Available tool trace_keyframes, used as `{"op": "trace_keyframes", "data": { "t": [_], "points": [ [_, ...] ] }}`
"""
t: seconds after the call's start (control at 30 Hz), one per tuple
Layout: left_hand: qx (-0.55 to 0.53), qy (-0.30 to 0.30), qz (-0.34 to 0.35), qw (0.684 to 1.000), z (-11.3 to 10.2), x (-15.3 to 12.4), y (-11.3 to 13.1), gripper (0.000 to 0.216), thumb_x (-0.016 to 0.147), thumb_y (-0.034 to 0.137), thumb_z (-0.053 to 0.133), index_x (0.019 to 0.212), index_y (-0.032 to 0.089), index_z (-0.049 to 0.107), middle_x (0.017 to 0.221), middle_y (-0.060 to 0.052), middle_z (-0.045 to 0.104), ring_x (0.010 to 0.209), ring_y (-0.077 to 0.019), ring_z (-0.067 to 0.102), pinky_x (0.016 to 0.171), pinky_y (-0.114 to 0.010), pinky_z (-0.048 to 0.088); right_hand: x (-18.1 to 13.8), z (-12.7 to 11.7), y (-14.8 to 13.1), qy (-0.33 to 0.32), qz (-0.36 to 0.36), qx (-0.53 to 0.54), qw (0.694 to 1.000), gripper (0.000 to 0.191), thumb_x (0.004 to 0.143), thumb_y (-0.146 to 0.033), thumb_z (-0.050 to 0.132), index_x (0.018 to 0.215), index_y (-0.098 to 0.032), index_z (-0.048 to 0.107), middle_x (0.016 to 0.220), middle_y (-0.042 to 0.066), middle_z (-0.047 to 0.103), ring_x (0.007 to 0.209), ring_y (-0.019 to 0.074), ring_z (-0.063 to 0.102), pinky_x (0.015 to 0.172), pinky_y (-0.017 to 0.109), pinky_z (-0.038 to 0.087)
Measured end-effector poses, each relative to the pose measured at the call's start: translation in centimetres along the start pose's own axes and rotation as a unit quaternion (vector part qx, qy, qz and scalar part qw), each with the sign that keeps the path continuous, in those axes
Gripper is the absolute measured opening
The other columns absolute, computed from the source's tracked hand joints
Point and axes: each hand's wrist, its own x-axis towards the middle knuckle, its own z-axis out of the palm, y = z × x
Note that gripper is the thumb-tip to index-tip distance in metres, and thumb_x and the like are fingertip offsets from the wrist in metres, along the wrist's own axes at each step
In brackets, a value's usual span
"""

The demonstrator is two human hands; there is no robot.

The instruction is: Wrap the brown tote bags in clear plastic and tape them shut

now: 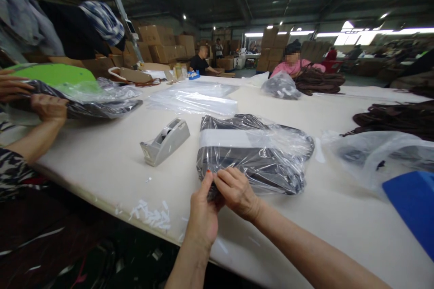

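A dark folded item in a clear plastic bag (254, 153) lies on the white table (111, 162) in front of me, with a white band across its top. My left hand (202, 216) and my right hand (237, 193) meet at the bag's near left corner. Both hands have their fingers curled and pinch the plastic edge there. A grey tape dispenser (165, 142) stands just left of the bag, apart from my hands.
A co-worker's hands (44, 106) at far left hold another bagged dark item (98, 107). Loose clear bags (193, 98) lie mid-table. Dark straps (400, 117) and a blue sheet (412, 203) sit at the right. White paper scraps (151, 214) litter the near edge. Two people sit at the far end.
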Motion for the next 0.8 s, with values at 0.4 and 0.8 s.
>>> {"op": "trace_keyframes", "data": {
  "t": [0.4, 0.8],
  "points": [
    [0.123, 0.113, 0.049, 0.985, -0.5, 0.8, -1.6, 0.02, 0.063, 0.025, 0.068, 0.075, 0.009, 0.062, 0.064, -0.005, 0.064, 0.055, -0.0168, 0.06, 0.051, -0.029, 0.05, -3.6, -0.4, -1.6, 0.037, 0.096, 0.139, 0.985, 0.052, 0.07, -0.012, 0.039, 0.122, -0.008, 0.043, 0.104, 0.014, 0.054, 0.094, 0.0247, 0.048, 0.081, 0.042, 0.043],
    [0.123, 0.172, 0.025, 0.977, 0.7, 0.0, -1.6, 0.015, 0.064, 0.03, 0.061, 0.074, 0.018, 0.059, 0.064, 0.005, 0.059, 0.055, -0.0083, 0.05, 0.054, -0.024, 0.032, -4.5, 1.0, -0.9, 0.096, 0.064, -0.047, 0.992, 0.029, 0.09, -0.013, 0.036, 0.116, -0.014, 0.05, 0.111, 0.01, 0.057, 0.107, 0.0198, 0.047, 0.099, 0.044, 0.029]
  ]
}}
